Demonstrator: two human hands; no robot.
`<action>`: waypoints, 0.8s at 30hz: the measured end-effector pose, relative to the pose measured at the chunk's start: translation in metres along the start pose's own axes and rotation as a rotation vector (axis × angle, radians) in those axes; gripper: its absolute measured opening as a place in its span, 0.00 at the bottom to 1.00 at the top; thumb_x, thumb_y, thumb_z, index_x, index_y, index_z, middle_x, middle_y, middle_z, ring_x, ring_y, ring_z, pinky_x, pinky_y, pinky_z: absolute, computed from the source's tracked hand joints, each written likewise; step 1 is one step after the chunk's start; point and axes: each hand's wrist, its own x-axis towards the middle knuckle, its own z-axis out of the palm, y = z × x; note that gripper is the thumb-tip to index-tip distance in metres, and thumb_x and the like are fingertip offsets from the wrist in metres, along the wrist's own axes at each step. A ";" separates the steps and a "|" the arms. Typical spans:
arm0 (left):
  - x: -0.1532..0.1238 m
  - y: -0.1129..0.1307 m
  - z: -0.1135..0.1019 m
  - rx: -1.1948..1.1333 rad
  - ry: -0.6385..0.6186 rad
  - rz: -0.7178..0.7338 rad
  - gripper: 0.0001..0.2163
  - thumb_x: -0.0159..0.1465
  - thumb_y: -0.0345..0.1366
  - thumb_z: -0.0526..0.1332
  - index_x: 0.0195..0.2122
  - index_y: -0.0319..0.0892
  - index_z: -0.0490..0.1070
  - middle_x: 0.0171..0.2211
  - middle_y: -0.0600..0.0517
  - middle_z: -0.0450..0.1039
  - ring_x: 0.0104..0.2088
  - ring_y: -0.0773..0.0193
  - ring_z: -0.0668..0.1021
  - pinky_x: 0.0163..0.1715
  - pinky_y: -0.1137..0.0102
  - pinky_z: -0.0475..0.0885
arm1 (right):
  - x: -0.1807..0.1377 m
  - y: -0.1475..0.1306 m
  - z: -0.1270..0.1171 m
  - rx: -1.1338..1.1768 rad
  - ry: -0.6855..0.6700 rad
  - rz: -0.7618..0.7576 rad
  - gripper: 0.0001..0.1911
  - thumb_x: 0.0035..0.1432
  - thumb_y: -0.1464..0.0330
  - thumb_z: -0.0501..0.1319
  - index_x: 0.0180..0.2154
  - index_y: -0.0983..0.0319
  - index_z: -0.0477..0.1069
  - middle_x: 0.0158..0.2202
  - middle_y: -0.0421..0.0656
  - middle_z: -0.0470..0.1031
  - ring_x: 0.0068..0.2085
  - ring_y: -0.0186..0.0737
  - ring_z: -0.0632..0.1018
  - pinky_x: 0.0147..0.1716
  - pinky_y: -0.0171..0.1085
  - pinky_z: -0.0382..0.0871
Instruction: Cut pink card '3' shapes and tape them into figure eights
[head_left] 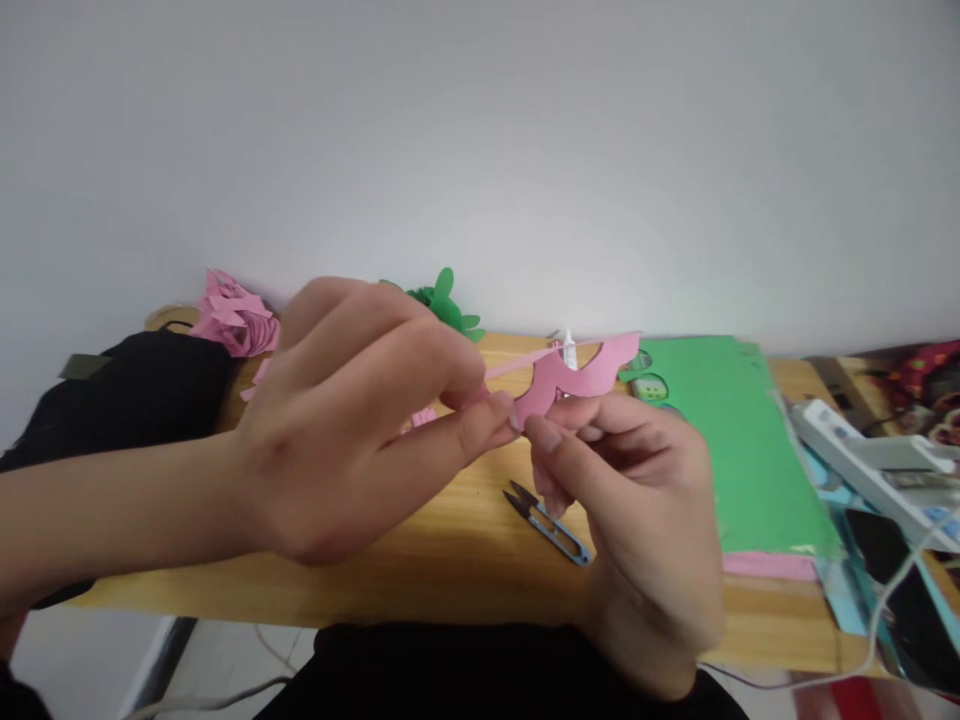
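Observation:
Above the table I hold a pink paper strip (589, 378) with a wavy cut edge. My right hand (637, 490) pinches its lower left part between thumb and fingers. My left hand (360, 420) is closed, thumb against the fingers, on the pink paper's left end, where a thin pink sliver runs up to the right. The fingers hide most of what lies between them. Below the hands, a pair of thread snips (551, 528) with dark blades and a blue-grey handle lies on the wooden table.
Pink paper pieces (236, 318) are heaped at the back left beside a black bag (127, 400). Green paper leaves (446, 300) stand behind my left hand. A small white tube (569, 350) is farther back. Green sheets (757, 450), a power strip (862, 460) and a phone (900, 600) occupy the right.

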 end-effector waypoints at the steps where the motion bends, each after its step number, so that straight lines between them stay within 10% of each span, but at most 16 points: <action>1: 0.000 0.000 0.000 0.006 0.016 0.022 0.23 0.66 0.35 0.64 0.16 0.43 0.55 0.17 0.59 0.59 0.27 0.70 0.73 0.35 0.67 0.65 | 0.000 0.000 0.000 0.001 0.000 0.002 0.06 0.59 0.69 0.67 0.29 0.60 0.78 0.19 0.34 0.73 0.19 0.23 0.69 0.18 0.23 0.64; 10: 0.001 -0.004 0.000 0.009 0.042 0.097 0.23 0.66 0.35 0.63 0.14 0.45 0.56 0.10 0.61 0.47 0.26 0.67 0.75 0.33 0.67 0.65 | 0.000 0.000 0.000 0.019 -0.010 0.007 0.07 0.59 0.70 0.67 0.28 0.59 0.77 0.20 0.33 0.73 0.19 0.22 0.68 0.19 0.22 0.64; 18: 0.001 -0.004 0.003 0.011 -0.011 0.103 0.18 0.67 0.34 0.61 0.19 0.45 0.65 0.16 0.61 0.62 0.28 0.71 0.75 0.35 0.69 0.65 | 0.000 0.000 0.000 0.009 -0.007 0.004 0.06 0.59 0.70 0.67 0.29 0.59 0.78 0.20 0.33 0.73 0.20 0.22 0.69 0.19 0.21 0.64; 24: 0.000 -0.005 0.001 -0.014 -0.032 0.052 0.17 0.66 0.35 0.62 0.19 0.47 0.67 0.12 0.60 0.49 0.28 0.69 0.75 0.37 0.70 0.66 | 0.000 -0.001 0.001 -0.001 -0.001 -0.011 0.06 0.59 0.70 0.67 0.28 0.59 0.78 0.19 0.33 0.73 0.19 0.22 0.68 0.18 0.21 0.63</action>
